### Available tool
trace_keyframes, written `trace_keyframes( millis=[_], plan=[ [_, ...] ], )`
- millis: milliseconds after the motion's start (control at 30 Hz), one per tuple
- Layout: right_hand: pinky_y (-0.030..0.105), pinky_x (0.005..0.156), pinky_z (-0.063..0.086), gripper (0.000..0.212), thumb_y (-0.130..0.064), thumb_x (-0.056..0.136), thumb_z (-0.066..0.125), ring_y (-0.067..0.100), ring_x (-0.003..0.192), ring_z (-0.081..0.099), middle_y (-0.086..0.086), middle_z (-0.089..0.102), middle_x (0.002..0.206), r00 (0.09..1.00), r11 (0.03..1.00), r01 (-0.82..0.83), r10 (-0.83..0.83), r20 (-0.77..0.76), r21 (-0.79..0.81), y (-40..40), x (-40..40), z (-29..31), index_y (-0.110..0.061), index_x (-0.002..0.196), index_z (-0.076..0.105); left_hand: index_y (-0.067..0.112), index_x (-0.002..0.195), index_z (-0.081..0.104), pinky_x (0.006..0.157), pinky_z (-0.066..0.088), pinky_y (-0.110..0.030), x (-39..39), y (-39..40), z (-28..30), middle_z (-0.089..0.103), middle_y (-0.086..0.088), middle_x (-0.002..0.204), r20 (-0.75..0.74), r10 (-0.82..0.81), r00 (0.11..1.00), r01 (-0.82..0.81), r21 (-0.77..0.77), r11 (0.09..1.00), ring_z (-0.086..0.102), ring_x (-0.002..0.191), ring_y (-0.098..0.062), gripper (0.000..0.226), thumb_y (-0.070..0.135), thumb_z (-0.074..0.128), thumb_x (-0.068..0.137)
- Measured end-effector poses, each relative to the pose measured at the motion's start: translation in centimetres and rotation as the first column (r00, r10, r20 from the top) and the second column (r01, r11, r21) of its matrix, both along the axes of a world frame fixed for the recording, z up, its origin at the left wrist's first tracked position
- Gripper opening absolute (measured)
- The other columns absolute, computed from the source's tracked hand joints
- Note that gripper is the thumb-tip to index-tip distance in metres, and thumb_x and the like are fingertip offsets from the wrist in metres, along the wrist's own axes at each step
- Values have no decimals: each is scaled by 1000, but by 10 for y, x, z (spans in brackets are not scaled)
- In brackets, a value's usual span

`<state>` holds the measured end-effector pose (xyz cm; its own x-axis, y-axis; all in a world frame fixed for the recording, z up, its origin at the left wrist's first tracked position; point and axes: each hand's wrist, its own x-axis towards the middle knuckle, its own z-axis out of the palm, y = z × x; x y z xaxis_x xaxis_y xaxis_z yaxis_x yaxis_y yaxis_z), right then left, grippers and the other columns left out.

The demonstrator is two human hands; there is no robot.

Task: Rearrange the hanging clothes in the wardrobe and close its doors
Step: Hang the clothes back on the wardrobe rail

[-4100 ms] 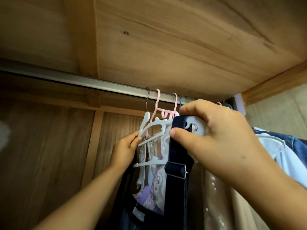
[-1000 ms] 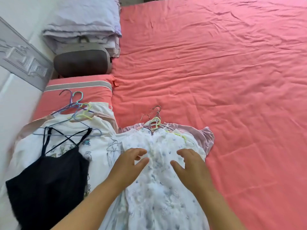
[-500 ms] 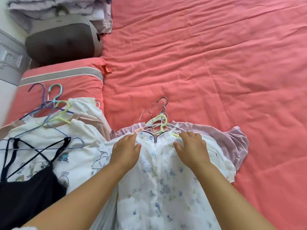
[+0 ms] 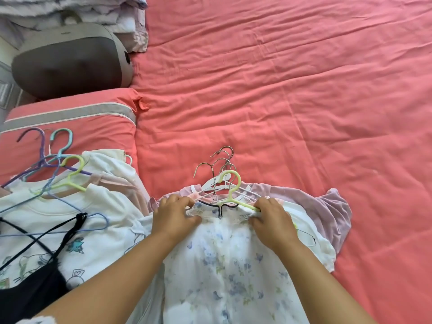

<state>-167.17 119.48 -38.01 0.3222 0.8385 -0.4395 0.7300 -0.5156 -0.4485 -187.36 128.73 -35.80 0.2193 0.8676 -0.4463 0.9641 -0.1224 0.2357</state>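
Big coral-pink bed (image 4: 304,90) fills most of the view, sheet all wrinkly. Upper left there's a grey cushion-looking thing (image 4: 70,59) with folded pale bedding (image 4: 93,12) behind it, and a matching pink pillow (image 4: 77,122) with a grey stripe just below.

Two piles of clothes on hangers are lying on the bed. The left pile (image 4: 77,220) is white tees with a black strappy top (image 4: 30,293) on it, purple, teal and yellow-green hanger hooks poking out onto the pillow. The middle pile has a white floral dress (image 4: 224,277) on top, lilac garment (image 4: 327,211) underneath, a bunch of metal hooks plus one yellow-green hanger (image 4: 231,183) sticking out at the neck.

Left hand (image 4: 174,217) has its fingers curled, gripping the dress at the left shoulder. Right hand (image 4: 272,220) grips the right shoulder, fingers closed around the fabric and the hanger's arm.
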Motion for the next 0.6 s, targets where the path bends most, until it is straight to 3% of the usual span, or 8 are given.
trace_keyframes(
  millis=[133,233,333,433,500,600],
  plan=[
    [33,65,25,17,-7,82,52,23,75,44,-9,44,77,998,966,49,-38,-51,253,-22,-1,25,-20,80,42,30,112,68,103,29,-35,-5,-11,19,62,5,121,212,-126,969,106,102,989,50,118,-20,49,52,55,70],
    [32,62,29,10,-8,77,54,19,68,46,-15,43,67,997,930,60,-42,-57,363,-42,-2,53,-18,78,53,35,100,66,90,44,-36,-9,-28,42,69,10,102,402,-195,895,166,108,980,59,98,-12,30,44,48,78],
    [32,57,35,10,-17,71,49,14,65,48,-15,49,65,994,912,83,-46,-100,402,-65,-2,84,-22,78,55,42,112,47,89,46,-30,-11,-48,75,64,18,102,473,-233,850,213,95,972,57,98,-4,29,32,46,84],
    [22,58,39,17,-23,68,49,8,69,50,-15,58,72,989,901,124,-77,-127,415,-88,-3,126,-28,82,56,44,124,43,89,38,-9,-13,-70,115,57,26,107,512,-360,779,294,209,933,52,102,4,39,33,37,87],
    [18,55,35,18,-26,66,48,8,66,49,-15,57,70,986,900,152,-109,-127,408,-104,-6,155,-32,81,55,39,123,49,86,40,-12,-15,-85,142,60,20,106,527,-437,729,316,308,898,55,99,-1,38,26,38,89],
    [26,53,35,12,-27,68,54,9,59,49,-10,55,58,977,905,204,-166,-131,372,-130,-10,200,-36,77,53,33,119,56,83,44,-18,-19,-109,177,64,12,103,527,-537,659,317,453,833,58,95,-7,33,20,45,91]
  ],
)
